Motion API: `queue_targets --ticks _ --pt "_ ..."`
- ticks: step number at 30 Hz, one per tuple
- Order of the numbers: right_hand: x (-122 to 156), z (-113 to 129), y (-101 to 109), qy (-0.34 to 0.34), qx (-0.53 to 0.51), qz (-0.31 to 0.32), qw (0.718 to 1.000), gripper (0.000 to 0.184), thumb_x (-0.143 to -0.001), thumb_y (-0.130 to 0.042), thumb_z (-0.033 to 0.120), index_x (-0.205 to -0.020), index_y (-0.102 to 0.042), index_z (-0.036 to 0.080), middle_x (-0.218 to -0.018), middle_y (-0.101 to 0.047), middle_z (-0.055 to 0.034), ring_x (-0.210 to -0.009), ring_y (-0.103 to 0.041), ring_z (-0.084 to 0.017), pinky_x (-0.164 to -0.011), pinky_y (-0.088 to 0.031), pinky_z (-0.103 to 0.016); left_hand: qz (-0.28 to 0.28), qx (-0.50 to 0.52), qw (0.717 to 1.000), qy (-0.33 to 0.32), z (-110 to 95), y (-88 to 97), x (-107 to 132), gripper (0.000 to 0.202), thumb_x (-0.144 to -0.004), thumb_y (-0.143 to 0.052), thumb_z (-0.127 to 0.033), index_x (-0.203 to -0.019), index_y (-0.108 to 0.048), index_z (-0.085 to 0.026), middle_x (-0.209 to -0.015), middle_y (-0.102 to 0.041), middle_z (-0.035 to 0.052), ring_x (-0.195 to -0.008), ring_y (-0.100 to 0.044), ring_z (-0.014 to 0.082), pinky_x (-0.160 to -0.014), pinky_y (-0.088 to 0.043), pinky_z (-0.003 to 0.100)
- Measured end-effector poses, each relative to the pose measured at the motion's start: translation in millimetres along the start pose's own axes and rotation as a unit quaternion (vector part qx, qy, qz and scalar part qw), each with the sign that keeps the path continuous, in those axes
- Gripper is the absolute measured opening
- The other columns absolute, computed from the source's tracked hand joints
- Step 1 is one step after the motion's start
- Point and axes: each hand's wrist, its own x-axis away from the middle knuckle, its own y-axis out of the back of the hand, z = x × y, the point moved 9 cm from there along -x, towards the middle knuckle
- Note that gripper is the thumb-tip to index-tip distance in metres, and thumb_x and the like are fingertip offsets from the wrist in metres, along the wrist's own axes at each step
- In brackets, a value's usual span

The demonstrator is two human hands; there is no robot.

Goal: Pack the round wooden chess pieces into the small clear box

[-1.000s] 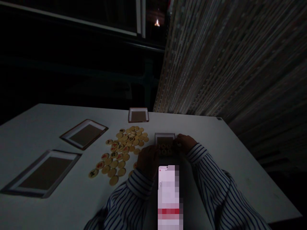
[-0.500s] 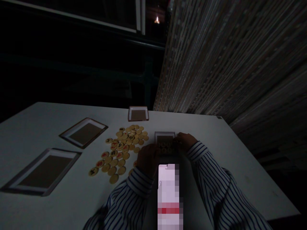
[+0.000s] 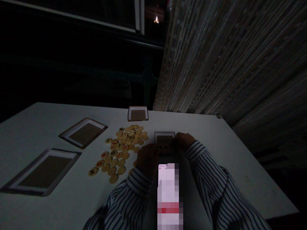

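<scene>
In the head view a small framed tray (image 3: pixel 164 133) lies between my hands, with several round xiangqi pieces (image 3: pixel 164 149) in rows in its near part. At the tray's left edge is my left hand (image 3: pixel 147 158), its fingers curled and dark; what they grip is hidden. My right hand (image 3: pixel 184 140) reaches over the right side of the tray with its fingertips drawn together beside the pieces. Shadow hides whatever they hold. A loose heap of wooden xiangqi pieces (image 3: pixel 122 136), some with red or black characters, spreads left of my left hand.
A lit phone (image 3: pixel 165 188), partly pixelated, lies in front of me between my forearms. Other framed trays stand on the white table (image 3: pixel 203 127): one at the back (image 3: pixel 138 114), one at mid-left (image 3: pixel 83 132), a larger one at near left (image 3: pixel 44 171). A strip curtain (image 3: pixel 203 57) hangs behind.
My right hand has shifted slightly left, and its fingers sit a little further over the tray. My left hand and the heap of pieces look the same.
</scene>
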Motion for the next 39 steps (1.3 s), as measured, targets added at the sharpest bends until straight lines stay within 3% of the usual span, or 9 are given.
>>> queue_targets --ticks 12,25,34,39 --pt "-0.6 3.1 1.3 0.012 0.010 -0.011 1.000 0.026 -0.078 -0.041 0.028 -0.091 -0.063 0.023 -0.091 -0.059 -0.0069 -0.074 -0.058 -0.017 -0.057 -0.037 -0.025 -0.008 0.013 1.000 -0.004 -5.2 6.9 -1.4 0.026 -0.080 -0.041 -0.027 -0.093 -0.061 -0.017 -0.091 -0.064 0.0082 -0.085 -0.056 0.0207 -0.078 -0.044 0.037" --pt "0.6 3.0 -0.2 0.012 0.012 0.000 1.000 0.027 -0.079 -0.039 0.029 -0.093 -0.062 0.023 -0.093 -0.059 -0.0068 -0.077 -0.057 -0.017 -0.059 -0.037 -0.025 0.007 -0.014 1.000 -0.010 -0.4 -4.6 -0.1 0.026 -0.080 -0.040 -0.027 -0.093 -0.061 -0.017 -0.091 -0.064 0.0073 -0.082 -0.057 0.0209 -0.073 -0.045 0.037" --pt "1.2 3.6 0.4 0.010 0.002 0.003 1.000 0.027 -0.079 -0.040 0.028 -0.091 -0.063 0.024 -0.094 -0.059 -0.0068 -0.080 -0.057 -0.018 -0.062 -0.038 -0.027 0.002 -0.015 1.000 0.003 -6.7 7.9 -1.6 0.025 -0.081 -0.041 -0.027 -0.093 -0.060 -0.017 -0.092 -0.064 0.0071 -0.083 -0.057 0.0202 -0.075 -0.045 0.036" --pt "2.2 3.5 1.1 0.006 0.000 0.005 1.000 0.027 -0.079 -0.040 0.027 -0.093 -0.063 0.023 -0.095 -0.059 -0.0074 -0.080 -0.057 -0.018 -0.062 -0.039 -0.027 0.003 -0.023 1.000 -0.001 -5.6 4.7 -1.8 0.026 -0.080 -0.040 -0.026 -0.091 -0.061 -0.017 -0.090 -0.064 0.0073 -0.082 -0.057 0.0209 -0.073 -0.045 0.036"
